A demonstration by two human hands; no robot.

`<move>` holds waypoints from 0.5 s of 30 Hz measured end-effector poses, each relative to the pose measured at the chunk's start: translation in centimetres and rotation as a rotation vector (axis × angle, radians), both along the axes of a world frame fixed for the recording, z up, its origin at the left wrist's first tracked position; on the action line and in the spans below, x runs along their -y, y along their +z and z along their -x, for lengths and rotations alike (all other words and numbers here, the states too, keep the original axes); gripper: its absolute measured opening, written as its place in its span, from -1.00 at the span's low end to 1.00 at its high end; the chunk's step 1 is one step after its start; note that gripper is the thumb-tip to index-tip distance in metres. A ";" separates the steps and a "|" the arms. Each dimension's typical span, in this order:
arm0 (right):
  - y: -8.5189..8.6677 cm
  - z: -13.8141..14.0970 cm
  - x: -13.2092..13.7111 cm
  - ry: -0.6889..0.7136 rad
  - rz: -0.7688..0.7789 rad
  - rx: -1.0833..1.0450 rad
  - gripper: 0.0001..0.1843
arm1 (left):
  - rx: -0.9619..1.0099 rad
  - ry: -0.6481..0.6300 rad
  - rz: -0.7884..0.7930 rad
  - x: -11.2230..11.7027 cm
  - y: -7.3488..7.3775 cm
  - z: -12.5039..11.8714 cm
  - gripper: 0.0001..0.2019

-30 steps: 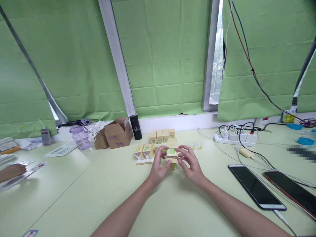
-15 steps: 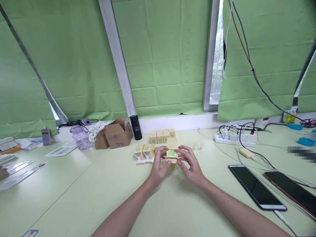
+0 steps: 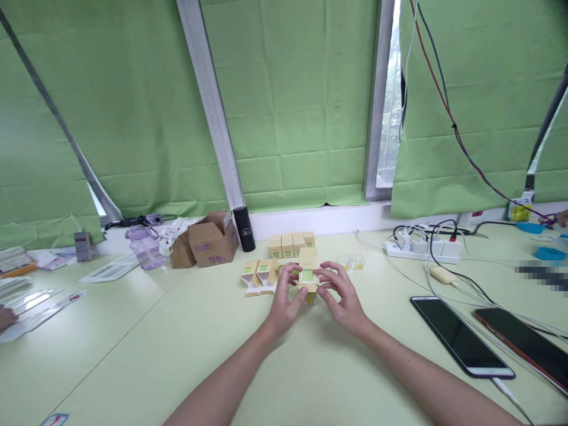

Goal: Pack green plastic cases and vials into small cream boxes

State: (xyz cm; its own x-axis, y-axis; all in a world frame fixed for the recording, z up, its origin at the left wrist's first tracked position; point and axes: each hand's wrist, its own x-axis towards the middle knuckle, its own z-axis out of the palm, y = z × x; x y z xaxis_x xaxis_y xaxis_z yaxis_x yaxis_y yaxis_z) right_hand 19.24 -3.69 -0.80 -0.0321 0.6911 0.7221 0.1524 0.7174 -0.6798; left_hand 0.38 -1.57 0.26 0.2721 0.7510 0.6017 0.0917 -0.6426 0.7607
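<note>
Between both hands is a small tan cardboard box (image 3: 308, 276) with a green square on it and a flap raised at its far side. My left hand (image 3: 286, 296) grips the box's left edge with thumb and fingers. On the opposite edge, my right hand (image 3: 341, 294) pinches it the same way. Just below the box shows a small clear container (image 3: 310, 298) with something yellow inside; how far it sits in the box is hidden. Two open boxes (image 3: 258, 275) of the same kind stand left of my hands. Several closed boxes (image 3: 290, 244) form a row behind.
Clear round containers (image 3: 351, 262) lie behind my right hand. Rightward are a phone (image 3: 461, 334), a second phone (image 3: 523, 343), cables and a power strip (image 3: 423, 249). A brown carton (image 3: 213, 242), a black cylinder (image 3: 244, 229) and a purple jug (image 3: 146, 247) stand back left. Another person's hand (image 3: 6, 318) is far left.
My hands and the box stay almost in place; the box's front flap is less visible, seeming lowered. The other person's hand at far left has shifted, and a hand appears at the far right edge.
</note>
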 end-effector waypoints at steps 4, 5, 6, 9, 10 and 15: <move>0.0 0.1 0.0 0.001 0.004 -0.003 -0.66 | 0.006 -0.004 0.006 0.1 0.0 0.0 -0.63; 0.0 0.1 0.0 0.005 0.004 -0.004 -0.66 | 0.006 -0.005 0.009 0.1 0.0 -0.1 -0.63; -0.1 0.0 0.0 0.008 0.004 -0.005 -0.66 | 0.007 -0.007 0.012 0.1 0.0 -0.1 -0.63; -0.2 0.0 -0.1 0.012 -0.003 -0.004 -0.65 | 0.016 -0.009 0.018 0.0 0.0 -0.1 -0.61; -0.2 0.0 -0.1 0.011 -0.007 -0.002 -0.65 | 0.017 -0.010 0.019 0.0 0.0 0.0 -0.61; -0.2 0.0 -0.1 0.013 -0.024 0.004 -0.64 | 0.015 -0.020 0.030 0.0 -0.1 0.0 -0.59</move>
State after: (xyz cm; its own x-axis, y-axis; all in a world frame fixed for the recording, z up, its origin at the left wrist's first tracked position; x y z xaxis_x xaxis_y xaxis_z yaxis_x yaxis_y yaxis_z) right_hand 19.27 -3.60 -1.01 -0.0444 0.6730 0.7383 0.1456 0.7355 -0.6617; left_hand 0.38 -1.59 0.18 0.2781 0.7631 0.5834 0.0676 -0.6214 0.7806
